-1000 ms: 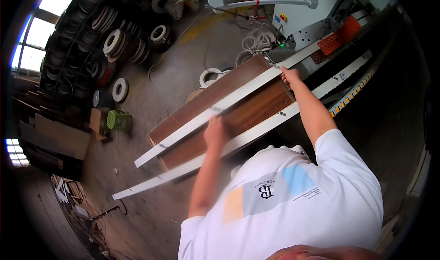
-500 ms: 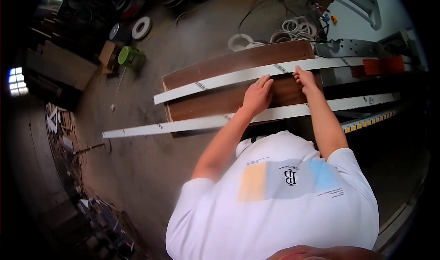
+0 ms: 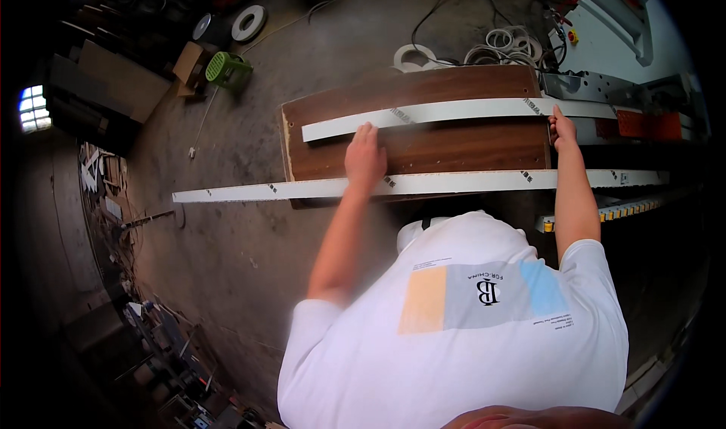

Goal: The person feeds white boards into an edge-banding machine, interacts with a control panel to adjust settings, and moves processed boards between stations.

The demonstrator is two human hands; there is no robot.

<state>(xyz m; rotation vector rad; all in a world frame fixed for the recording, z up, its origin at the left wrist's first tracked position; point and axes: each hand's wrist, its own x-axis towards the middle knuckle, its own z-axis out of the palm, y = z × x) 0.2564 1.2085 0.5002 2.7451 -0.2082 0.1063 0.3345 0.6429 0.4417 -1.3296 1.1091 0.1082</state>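
A long white strip (image 3: 446, 112) with dark printed marks lies lengthwise over a brown wooden board (image 3: 454, 153). My right hand (image 3: 562, 130) is closed at the strip's near edge, toward its right part, thumb up against it. Farther left, my left hand (image 3: 365, 160) rests over the board with its fingers stretched forward, the tips at the strip's near edge close to its left end. A second, longer white strip (image 3: 454, 182) lies along the board's near edge, beneath my left wrist and right forearm, and sticks out past the board on the left.
Metal machine parts (image 3: 590, 88) and an orange-red piece (image 3: 649, 124) stand at the right. Pale coiled rings (image 3: 507, 47) and cables lie behind the board. A green stool (image 3: 227, 69) and a cardboard box (image 3: 190, 64) are on the floor at far left.
The far white strip has slid to the right across the board, together with my right hand. My left hand has shifted left toward the strip's left end. The view has turned slightly.
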